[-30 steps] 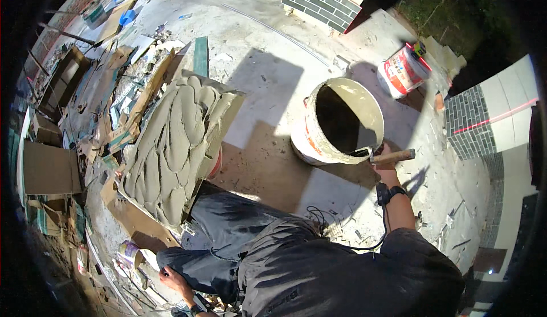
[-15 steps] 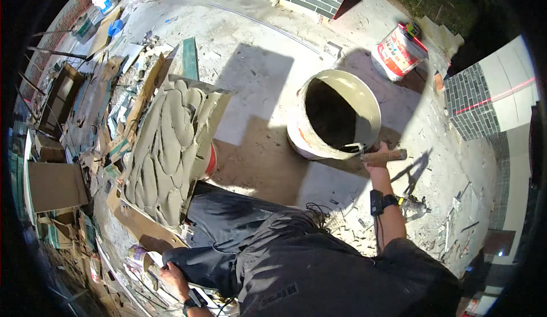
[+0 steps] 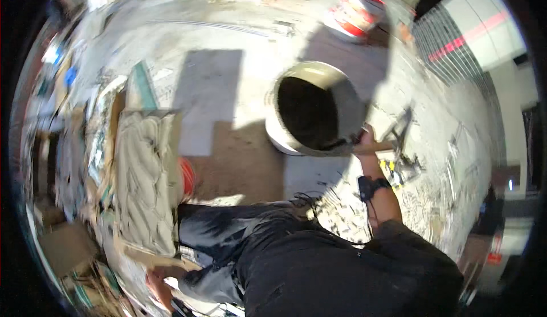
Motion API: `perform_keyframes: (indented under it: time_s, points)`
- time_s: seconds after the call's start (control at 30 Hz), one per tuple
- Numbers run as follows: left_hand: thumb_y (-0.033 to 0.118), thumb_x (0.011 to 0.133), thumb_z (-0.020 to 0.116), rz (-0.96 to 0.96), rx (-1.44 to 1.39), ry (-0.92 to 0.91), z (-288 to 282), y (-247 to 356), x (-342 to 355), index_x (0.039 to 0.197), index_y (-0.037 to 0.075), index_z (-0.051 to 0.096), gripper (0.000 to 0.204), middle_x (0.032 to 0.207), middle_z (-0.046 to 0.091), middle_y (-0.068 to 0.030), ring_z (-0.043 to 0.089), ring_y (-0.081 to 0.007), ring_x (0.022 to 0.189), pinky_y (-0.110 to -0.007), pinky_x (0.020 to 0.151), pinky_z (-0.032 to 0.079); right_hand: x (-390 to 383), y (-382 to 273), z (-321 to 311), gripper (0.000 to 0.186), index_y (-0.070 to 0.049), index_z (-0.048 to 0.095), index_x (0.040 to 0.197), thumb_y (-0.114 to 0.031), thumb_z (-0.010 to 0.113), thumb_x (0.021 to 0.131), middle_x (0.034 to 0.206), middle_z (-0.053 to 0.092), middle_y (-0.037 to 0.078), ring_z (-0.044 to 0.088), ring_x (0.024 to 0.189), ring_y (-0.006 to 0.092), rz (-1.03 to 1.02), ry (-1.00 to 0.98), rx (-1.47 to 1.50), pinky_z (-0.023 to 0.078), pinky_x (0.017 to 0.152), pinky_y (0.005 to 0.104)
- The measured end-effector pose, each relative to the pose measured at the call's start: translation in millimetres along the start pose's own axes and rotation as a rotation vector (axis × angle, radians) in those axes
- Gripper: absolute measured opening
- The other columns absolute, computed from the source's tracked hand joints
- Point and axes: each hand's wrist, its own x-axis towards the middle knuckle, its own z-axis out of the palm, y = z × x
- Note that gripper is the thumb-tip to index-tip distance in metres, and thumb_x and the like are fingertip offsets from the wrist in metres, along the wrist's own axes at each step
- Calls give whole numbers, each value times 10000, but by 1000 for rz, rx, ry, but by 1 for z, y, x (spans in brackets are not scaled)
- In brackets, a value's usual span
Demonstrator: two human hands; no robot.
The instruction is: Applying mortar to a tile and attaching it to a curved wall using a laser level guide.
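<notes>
My right hand (image 3: 366,139) is closed round the wooden handle of a trowel (image 3: 380,146) at the near right rim of a large pale bucket (image 3: 273,124). The bucket's inside is dark, and the blade there is too blurred to follow. To the left lies a tile (image 3: 147,183), its face thickly spread with wavy grey mortar. A red and white bucket (image 3: 187,179) partly shows behind the tile's right edge. My left hand (image 3: 158,287) is low at the left, below the tile's near end; its fingers are smeared by motion.
A second red and white bucket (image 3: 354,12) stands far right, near a grey brick-patterned wall (image 3: 450,46). Boards and rubble (image 3: 71,163) line the left side. A yellow and black tool (image 3: 401,170) lies on the floor right of my wrist. Cables run by my waist.
The view has turned, shifting most of the scene left in the picture, and is blurred. My left hand is nearer the tile's lower end. My right hand keeps the trowel at the bucket rim.
</notes>
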Motion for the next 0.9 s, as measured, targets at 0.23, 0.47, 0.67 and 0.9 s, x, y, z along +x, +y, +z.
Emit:
perform_keyframes:
  time_s: [0.23,0.47,0.67,0.9]
  points:
    - [555,1022,481,-212,-526,-31,54,-17,43,1354,91,532,573,1266,598,-82,550,-259,1158,-422,1024,432,-55,41,-45,235,-50,646,877,-265,599,961,785,669,106,652,659,233,132,123,-652,552,575,417]
    - [594,1034,456,-150,-600,-97,79,10,17,1324,97,551,583,1116,584,-11,541,-189,957,-338,841,411,-173,155,122,248,10,639,798,-213,656,904,697,629,191,676,663,321,-392,-762,-2118,522,609,426]
    - [544,1065,418,-114,-761,-117,90,19,0,1255,86,571,518,986,606,11,519,-146,799,-309,730,414,-187,204,378,162,-22,583,907,-166,652,936,757,646,240,649,766,460,-746,-1083,-1201,519,689,517]
    - [519,1087,364,-150,-847,-8,98,44,7,1235,49,622,556,923,610,1,493,-129,710,-284,640,423,-153,275,601,439,25,678,979,-390,537,973,981,695,295,673,964,475,-763,-1028,-1420,525,830,532]
